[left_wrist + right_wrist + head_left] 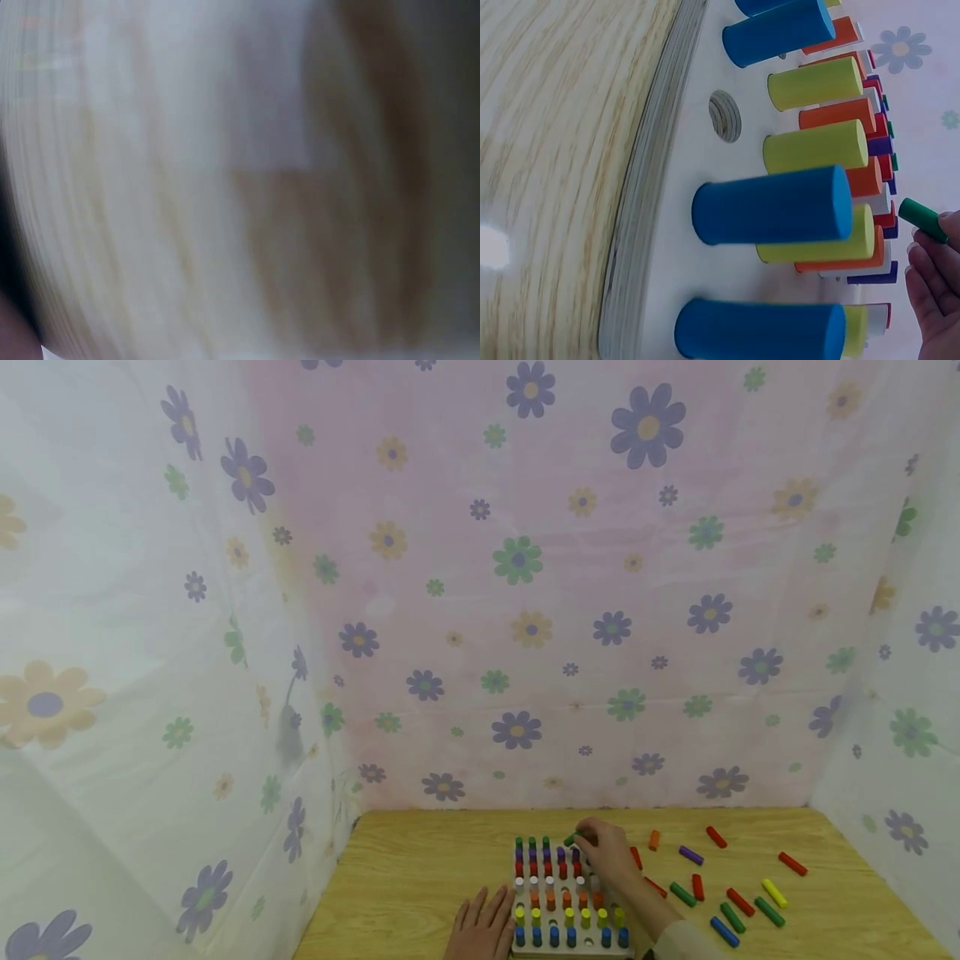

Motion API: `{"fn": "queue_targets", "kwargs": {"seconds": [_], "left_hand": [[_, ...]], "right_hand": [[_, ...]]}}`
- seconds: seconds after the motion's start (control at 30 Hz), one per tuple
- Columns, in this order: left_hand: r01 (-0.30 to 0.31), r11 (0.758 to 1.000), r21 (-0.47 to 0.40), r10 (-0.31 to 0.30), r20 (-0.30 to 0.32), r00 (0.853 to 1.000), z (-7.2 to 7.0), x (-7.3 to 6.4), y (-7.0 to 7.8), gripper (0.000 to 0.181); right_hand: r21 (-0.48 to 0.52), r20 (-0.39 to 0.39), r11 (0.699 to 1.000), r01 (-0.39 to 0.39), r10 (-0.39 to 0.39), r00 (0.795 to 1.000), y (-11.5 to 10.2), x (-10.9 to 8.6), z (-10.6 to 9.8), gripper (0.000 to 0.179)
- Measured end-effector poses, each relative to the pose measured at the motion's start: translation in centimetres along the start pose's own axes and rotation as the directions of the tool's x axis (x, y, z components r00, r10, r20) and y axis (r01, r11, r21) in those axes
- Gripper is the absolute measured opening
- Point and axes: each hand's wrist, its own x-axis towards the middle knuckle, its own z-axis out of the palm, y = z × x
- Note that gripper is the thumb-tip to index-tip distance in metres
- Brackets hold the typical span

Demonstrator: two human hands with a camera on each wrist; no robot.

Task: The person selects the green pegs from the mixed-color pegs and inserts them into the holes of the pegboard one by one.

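Note:
A white pegboard (572, 953) holds rows of coloured pegs: blue in front, then yellow, orange, white, red, purple and green at the back. Between thumb and fingers, my right hand (606, 850) pinches a green peg (922, 219), tilted above the board's back row. In the right wrist view that hand (939, 281) shows at the right edge, beyond the standing pegs. My left hand (483, 928) lies flat with its fingers spread, right at the board's left edge. The left wrist view is mostly blurred table surface.
Loose pegs lie scattered right of the board, among them a purple peg (692, 855), a yellow peg (775, 893) and a blue peg (724, 932). Several red and green ones lie there too. A flowered curtain (450, 610) closes off the wooden table (405, 860) at the back and sides.

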Motion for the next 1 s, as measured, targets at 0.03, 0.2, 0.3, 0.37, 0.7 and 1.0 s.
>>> {"fn": "queue_targets", "kwargs": {"seconds": [0.03, 0.2, 0.3, 0.37, 0.7, 1.0], "left_hand": [[0.001, 1.000, 0.001, -0.001, -0.001, 1.000, 0.0, 0.0, 0.0, 0.064], [0.004, 1.000, 0.000, -0.004, 0.003, 1.000, 0.0, 0.0, -0.1, 0.061], [0.000, 1.000, 0.004, 0.000, 0.004, 1.000, -0.2, 0.0, -0.1, 0.060], [-0.004, 1.000, 0.004, 0.004, 0.006, 1.000, -0.2, 0.0, -0.1, 0.061], [-0.013, 1.000, 0.000, 0.013, 0.016, 1.000, 0.0, 0.0, -0.1, 0.064], [-0.004, 1.000, -0.002, 0.004, 0.027, 1.000, -0.1, 0.1, -0.1, 0.066]], "right_hand": [[-0.002, 0.002, 1.000, 0.002, -0.002, 1.000, 0.0, 0.1, 0.1, 0.006], [-0.024, 0.026, 1.000, -0.010, 0.011, 1.000, -0.3, 0.4, 0.5, 0.008], [-0.030, 0.046, 0.999, -0.035, 0.036, 0.998, -0.4, 0.6, 0.7, 0.009], [-0.031, 0.052, 0.999, -0.042, 0.044, 0.998, -0.5, 0.6, 0.8, 0.010], [-0.078, 0.051, 0.997, -0.011, 0.015, 0.999, 0.1, 0.8, 1.7, 0.008], [-0.120, 0.084, 0.991, -0.066, 0.076, 0.994, 0.1, 1.0, 2.0, 0.011]]}}
